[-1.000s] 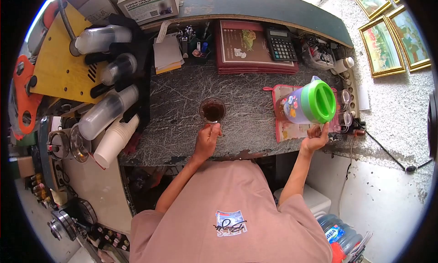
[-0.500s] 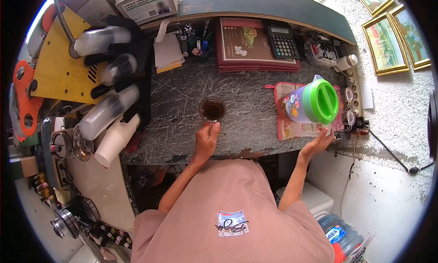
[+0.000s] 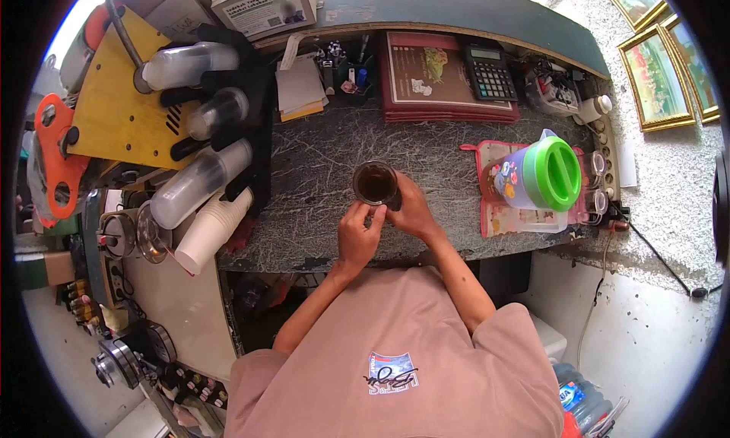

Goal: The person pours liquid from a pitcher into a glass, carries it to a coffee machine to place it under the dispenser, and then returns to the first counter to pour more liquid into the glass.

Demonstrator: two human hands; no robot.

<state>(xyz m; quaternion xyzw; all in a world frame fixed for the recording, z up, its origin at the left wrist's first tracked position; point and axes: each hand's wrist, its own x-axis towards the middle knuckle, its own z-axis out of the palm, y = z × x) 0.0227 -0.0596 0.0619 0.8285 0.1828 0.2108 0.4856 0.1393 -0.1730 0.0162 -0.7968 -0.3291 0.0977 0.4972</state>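
Note:
A clear glass cup (image 3: 376,182) of dark brown drink is between my two hands, at the front middle of the dark scratched counter (image 3: 319,153). My left hand (image 3: 359,233) is closed at the near side of the cup, thumb and fingers pinched at its lower edge. Around the cup's right side curls my right hand (image 3: 413,207), its fingers partly hidden behind the glass. To the right, a pitcher (image 3: 508,178) with a bright green lid (image 3: 559,173) stands on a pink patterned cloth (image 3: 490,219).
Dark red menu folders (image 3: 411,77) lie at the back, a calculator (image 3: 491,73) on top. Stacked plastic cups (image 3: 194,183) and paper cups (image 3: 213,229) stick out from the left rack. Glass mugs (image 3: 595,202) stand beside the pitcher. A power cord (image 3: 658,259) hangs at right.
My right hand has left the pitcher's near side and come left to the glass cup. My left hand stays at the cup. The whole view has shifted slightly.

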